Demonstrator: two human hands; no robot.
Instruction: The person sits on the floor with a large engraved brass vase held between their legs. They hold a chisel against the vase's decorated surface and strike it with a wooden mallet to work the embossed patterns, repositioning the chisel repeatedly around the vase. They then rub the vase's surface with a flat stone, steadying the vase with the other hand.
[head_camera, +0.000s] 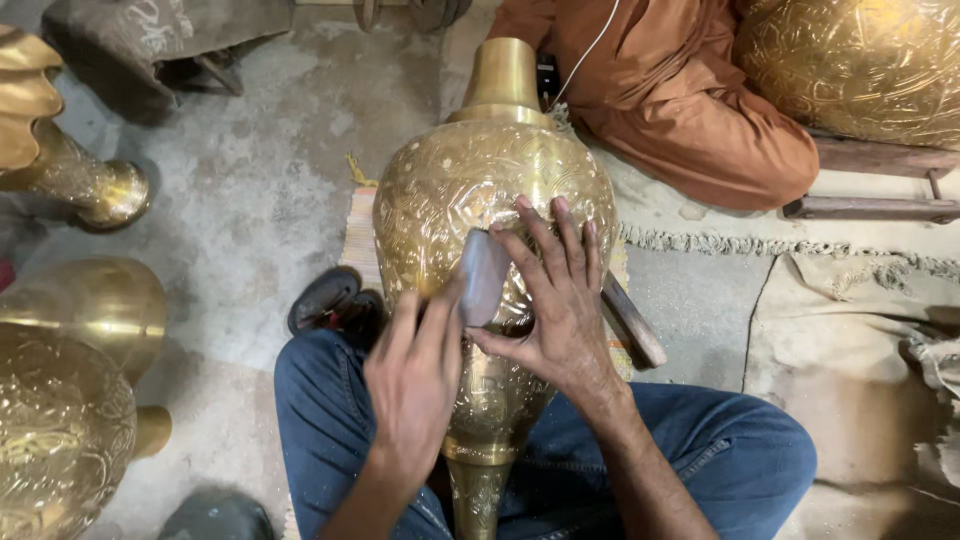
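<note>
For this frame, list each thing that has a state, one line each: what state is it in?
Engraved brass vase: lying across the person's lap, neck pointing away.
Grey pad: pressed flat on the vase, between both hands.
Left hand: fingers on the pad's lower edge.
Right hand: fingers spread over vase and pad.
Wooden stick: lying on the mat, beside the vase.

Brass vase (470, 190): big, bulbous, engraved all over, plain flared neck pointing away, narrow foot toward the person. Lies on its side across their lap. Grey pad (483, 275): small, flat, pressed against the vase's upper belly.
</note>
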